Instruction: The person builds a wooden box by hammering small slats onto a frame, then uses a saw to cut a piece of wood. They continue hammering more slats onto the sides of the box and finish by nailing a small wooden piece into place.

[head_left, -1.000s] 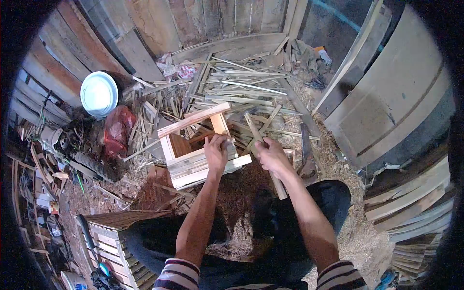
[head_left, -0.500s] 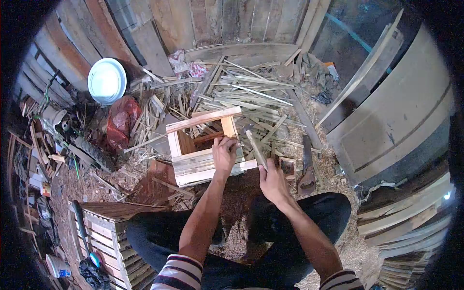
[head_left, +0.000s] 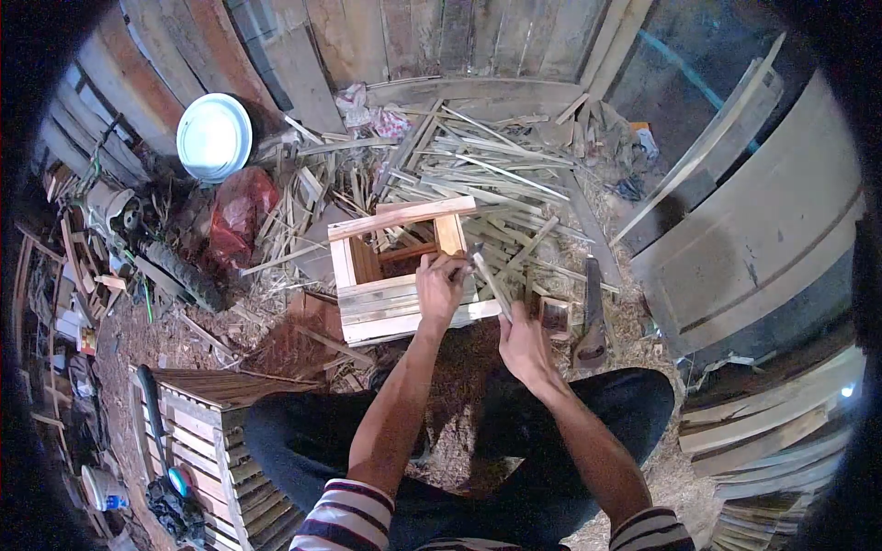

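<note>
A small crate of pale wooden slats (head_left: pixel 377 308) sits in front of me, with an opening in its upper side. My left hand (head_left: pixel 441 289) rests on the crate's right part, thumb and fingers pinched together near its edge. Whatever lies between those fingertips is too small to make out. My right hand (head_left: pixel 526 349) is wrapped round the lower handle of a hammer (head_left: pixel 493 286). The hammer's dark head is up close to the left fingertips, at the crate's right side.
Thin wood strips (head_left: pixel 514 174) lie heaped behind the crate. A handsaw (head_left: pixel 593 321) and a small wooden box (head_left: pixel 555 317) are on the right. A larger slatted crate (head_left: pixel 197 427) stands at left, near a red plastic bag (head_left: pixel 241 216) and a white basin (head_left: pixel 214 138).
The hammer head has come nearer to my left fingertips. My left hand keeps its place on the crate. The whole view has shifted slightly.
</note>
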Demonstrator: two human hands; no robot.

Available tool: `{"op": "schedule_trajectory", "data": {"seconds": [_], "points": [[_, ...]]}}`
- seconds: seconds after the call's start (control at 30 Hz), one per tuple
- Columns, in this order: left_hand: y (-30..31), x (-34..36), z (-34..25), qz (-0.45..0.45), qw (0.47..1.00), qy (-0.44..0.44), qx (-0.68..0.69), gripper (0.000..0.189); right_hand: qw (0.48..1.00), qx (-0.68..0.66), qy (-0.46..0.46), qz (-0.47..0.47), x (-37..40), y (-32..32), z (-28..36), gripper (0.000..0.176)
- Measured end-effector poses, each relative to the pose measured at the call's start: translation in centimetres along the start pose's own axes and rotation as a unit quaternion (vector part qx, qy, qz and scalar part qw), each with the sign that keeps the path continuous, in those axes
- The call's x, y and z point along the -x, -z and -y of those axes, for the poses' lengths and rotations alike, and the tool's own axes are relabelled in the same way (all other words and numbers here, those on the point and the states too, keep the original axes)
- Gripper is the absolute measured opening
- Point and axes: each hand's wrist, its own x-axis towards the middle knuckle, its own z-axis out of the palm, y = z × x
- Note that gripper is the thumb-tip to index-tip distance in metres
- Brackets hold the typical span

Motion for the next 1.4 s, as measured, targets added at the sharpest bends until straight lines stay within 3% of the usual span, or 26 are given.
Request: {"op": "schedule_trajectory", "data": {"seconds": [0.3,0.4,0.5,0.7,0.8,1.07,1.2,1.33,1.4], "points": [[-0.4,-0.1,0.7,-0.006,1.0,-0.012,-0.003,0.007,1.0,-0.013,-0.007,0.005,-0.2,0.4,0.5,0.021],[-0.2,0.5,0.5,0.001,1.0,-0.007,-0.002,0.006,0.998,-0.039,0.003,-0.04,0.4,0.9,1.1,0.022],[0.3,0.0,0.0,0.005,1.0,-0.004,-0.009,0.007,1.0,-0.004,-0.021,0.023,0.0,0.5,0.5,0.022],[-0.1,0.6,0.3,0.006,1.0,0.001,-0.01,0.007,0.998,-0.059,0.009,-0.031,0.4,0.4,0.5,0.024],[0.0,-0.3,0.4,-0.012,1.0,-0.023,0.001,0.008,0.999,-0.001,-0.02,0.037,-0.1,0.6,0.6,0.026],[0.2,-0.3,0.1,-0.002,1.0,-0.009,-0.017,0.009,1.0,-0.011,-0.011,0.003,-0.3,-0.5,-0.8,0.025],[0.8,-0.2,1.1,0.012,0.997,-0.018,0.078,0.014,1.0,-0.013,-0.008,-0.026,-0.1,1.0,0.5,0.025],[2.2,1.3,0.7,-0.105,0.984,-0.021,-0.145,0.022,0.999,-0.025,-0.003,-0.037,-0.1,1.8,0.6,0.023],[1.8,1.6,1.3,-0.057,0.994,0.026,-0.091,0.023,0.999,-0.023,0.007,-0.036,0.0,1.8,0.8,0.023]]}}
